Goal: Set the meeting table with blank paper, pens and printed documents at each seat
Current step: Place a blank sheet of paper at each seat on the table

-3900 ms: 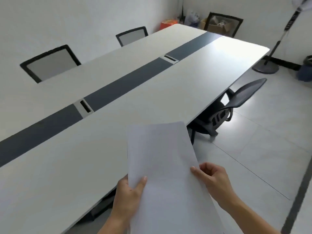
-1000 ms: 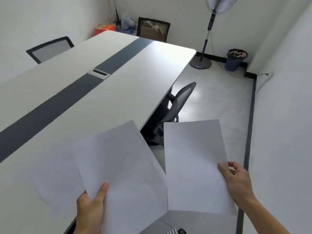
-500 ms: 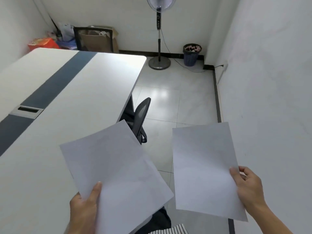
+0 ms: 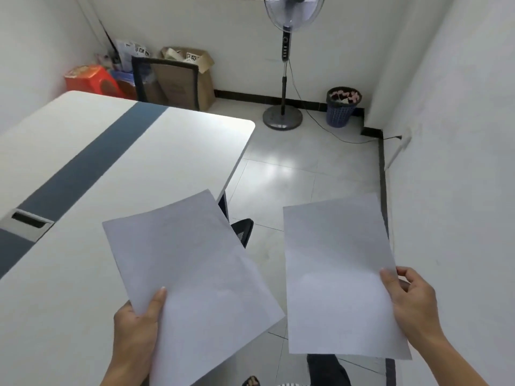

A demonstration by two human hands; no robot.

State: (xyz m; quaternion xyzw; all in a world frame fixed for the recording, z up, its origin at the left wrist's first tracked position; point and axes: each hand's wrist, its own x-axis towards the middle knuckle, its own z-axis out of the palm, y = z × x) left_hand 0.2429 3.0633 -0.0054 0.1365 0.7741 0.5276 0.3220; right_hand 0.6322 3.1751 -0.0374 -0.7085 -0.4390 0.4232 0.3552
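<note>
The left hand [image 4: 136,327] pinches one blank sheet [image 4: 192,277] over the table's [image 4: 83,168] near right edge. The right hand [image 4: 412,302] pinches another sheet [image 4: 337,277] above the floor [image 4: 301,174].

Head-worn view, forward and down

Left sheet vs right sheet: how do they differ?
The left sheet is turned, top leaning left; the right sheet sits nearly straight. The left sheet hangs mostly over the table, the right sheet over the floor. The left hand pinches the left sheet's lower left edge, the right hand the right sheet's right edge. Both look blank white.
</note>
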